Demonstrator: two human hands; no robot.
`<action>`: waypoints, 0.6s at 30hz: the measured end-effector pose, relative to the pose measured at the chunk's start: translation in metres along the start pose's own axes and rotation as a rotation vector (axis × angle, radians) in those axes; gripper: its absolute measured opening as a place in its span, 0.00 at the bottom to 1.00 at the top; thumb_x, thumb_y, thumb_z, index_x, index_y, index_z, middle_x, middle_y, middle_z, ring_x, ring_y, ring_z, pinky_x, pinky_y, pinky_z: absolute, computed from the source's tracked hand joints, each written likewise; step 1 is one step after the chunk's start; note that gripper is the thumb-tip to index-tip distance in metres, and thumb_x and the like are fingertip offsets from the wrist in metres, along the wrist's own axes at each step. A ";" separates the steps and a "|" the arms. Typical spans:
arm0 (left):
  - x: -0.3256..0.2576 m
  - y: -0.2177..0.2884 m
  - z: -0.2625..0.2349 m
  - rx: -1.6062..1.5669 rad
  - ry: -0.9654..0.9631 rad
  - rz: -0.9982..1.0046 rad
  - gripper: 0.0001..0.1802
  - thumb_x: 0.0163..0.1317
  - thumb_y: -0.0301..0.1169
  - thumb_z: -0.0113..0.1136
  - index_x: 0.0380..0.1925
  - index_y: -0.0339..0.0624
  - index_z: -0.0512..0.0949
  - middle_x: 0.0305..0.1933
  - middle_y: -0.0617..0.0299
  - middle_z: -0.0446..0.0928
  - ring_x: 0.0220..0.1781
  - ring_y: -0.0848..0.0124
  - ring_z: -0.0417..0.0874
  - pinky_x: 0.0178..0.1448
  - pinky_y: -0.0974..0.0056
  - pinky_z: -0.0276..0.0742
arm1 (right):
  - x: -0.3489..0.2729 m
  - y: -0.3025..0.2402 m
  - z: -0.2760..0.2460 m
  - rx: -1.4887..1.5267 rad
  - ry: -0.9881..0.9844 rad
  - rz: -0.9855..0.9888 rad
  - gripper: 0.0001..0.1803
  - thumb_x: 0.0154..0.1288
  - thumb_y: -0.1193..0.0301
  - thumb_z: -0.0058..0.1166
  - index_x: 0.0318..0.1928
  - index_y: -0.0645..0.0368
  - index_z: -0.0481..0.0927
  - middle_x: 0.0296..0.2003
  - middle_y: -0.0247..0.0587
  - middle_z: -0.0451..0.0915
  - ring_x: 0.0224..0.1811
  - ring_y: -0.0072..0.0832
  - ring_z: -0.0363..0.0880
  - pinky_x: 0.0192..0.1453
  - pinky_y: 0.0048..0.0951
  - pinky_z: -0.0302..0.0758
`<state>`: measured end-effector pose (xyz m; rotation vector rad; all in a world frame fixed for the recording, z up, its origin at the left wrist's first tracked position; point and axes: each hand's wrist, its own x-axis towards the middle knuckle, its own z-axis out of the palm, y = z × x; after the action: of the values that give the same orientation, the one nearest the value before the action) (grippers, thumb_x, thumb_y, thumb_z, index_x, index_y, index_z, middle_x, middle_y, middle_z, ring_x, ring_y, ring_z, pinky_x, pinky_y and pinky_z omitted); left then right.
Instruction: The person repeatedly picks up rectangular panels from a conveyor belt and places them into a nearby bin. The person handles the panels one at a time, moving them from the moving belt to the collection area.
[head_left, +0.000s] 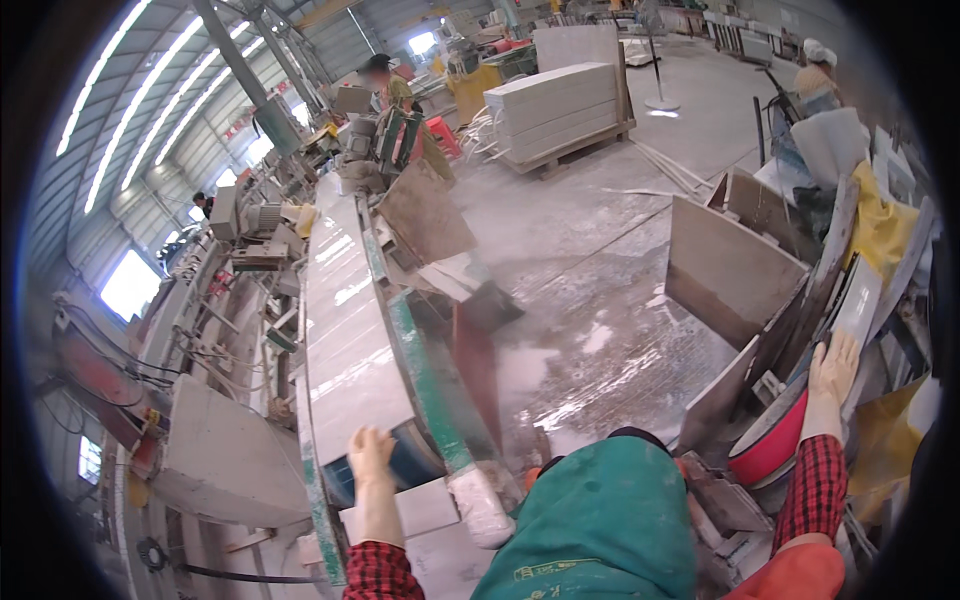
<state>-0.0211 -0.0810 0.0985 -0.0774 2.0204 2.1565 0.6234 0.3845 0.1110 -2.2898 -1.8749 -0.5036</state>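
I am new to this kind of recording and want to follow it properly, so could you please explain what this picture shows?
There is no robot here: someone works barehanded. The picture comes from a wide-angle camera worn on the head and looking down, so straight edges bend near the rim. The left hand is at the near end of what looks like a long conveyor, with shiny, pale slabs lying along it; whether it touches the last slab is hard to tell. The right hand rests on a pale strip at the right. Neither clearly grips anything. The green apron at the bottom is the wearer's own.
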 end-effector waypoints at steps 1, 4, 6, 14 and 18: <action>0.007 -0.009 0.003 0.100 -0.083 0.036 0.23 0.70 0.32 0.59 0.62 0.38 0.70 0.53 0.50 0.79 0.50 0.61 0.83 0.57 0.61 0.83 | 0.000 -0.004 0.000 0.006 -0.003 -0.012 0.32 0.75 0.55 0.41 0.73 0.57 0.62 0.73 0.53 0.61 0.77 0.48 0.54 0.80 0.43 0.50; 0.018 -0.056 0.024 0.414 -0.336 0.578 0.24 0.70 0.29 0.58 0.64 0.36 0.70 0.56 0.49 0.79 0.56 0.59 0.82 0.64 0.59 0.78 | 0.014 -0.006 0.013 -0.058 0.063 -0.056 0.31 0.76 0.55 0.40 0.73 0.57 0.63 0.73 0.51 0.61 0.77 0.45 0.56 0.80 0.42 0.51; -0.009 -0.049 0.065 0.746 -0.443 0.856 0.25 0.68 0.27 0.58 0.64 0.38 0.71 0.58 0.48 0.79 0.59 0.56 0.81 0.66 0.57 0.75 | 0.020 0.001 0.015 -0.035 0.084 0.012 0.31 0.76 0.55 0.41 0.73 0.57 0.62 0.73 0.49 0.61 0.77 0.43 0.56 0.80 0.42 0.50; -0.051 -0.049 0.118 1.123 -0.550 0.916 0.29 0.64 0.25 0.58 0.66 0.36 0.68 0.62 0.40 0.73 0.67 0.45 0.71 0.72 0.52 0.66 | 0.045 0.027 0.067 0.172 0.358 -0.042 0.21 0.74 0.55 0.47 0.51 0.60 0.78 0.48 0.50 0.78 0.53 0.47 0.76 0.57 0.45 0.74; -0.065 -0.045 0.127 1.017 -0.487 0.992 0.21 0.60 0.24 0.53 0.55 0.39 0.72 0.52 0.44 0.75 0.57 0.43 0.72 0.62 0.48 0.70 | 0.055 0.032 0.066 0.147 0.277 -0.012 0.20 0.73 0.55 0.47 0.39 0.59 0.80 0.39 0.50 0.81 0.44 0.50 0.80 0.47 0.49 0.76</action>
<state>0.0613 0.0417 0.0741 1.6466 2.7625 0.8857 0.6752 0.4494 0.0718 -2.0011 -1.7320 -0.6252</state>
